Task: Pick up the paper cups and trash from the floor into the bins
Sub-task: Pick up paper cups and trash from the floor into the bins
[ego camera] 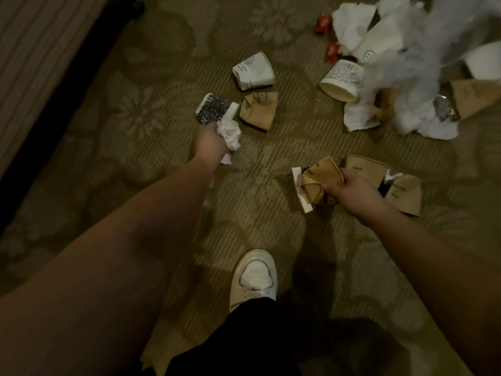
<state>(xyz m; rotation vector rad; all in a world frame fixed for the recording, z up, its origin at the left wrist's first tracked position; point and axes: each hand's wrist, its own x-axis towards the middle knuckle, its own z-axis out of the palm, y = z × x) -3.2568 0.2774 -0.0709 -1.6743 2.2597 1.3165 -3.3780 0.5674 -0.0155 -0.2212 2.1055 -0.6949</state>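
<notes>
I see crushed paper cups scattered on the carpet: a white one (253,71) on its side, a flattened brown one (259,110) just below it, a dark-patterned one (214,108) beside that. Brown cups (320,183) bunch together lower right; white tissue (360,115) piles upper right.

I see my left hand (210,141) out ahead on the left, holding a crumpled tissue (230,134) just behind a patterned cup (214,111) on the floor (135,158). Right of that cup lies a flattened cup (259,109), and beyond both lies a smiley cup (253,71). My right hand (355,195) grips crushed cups (320,183) on the right, with two more cups (401,194) behind it. A trash heap (406,77) fills the far right. My shoe (253,278) stands nearest, between my arms.
</notes>
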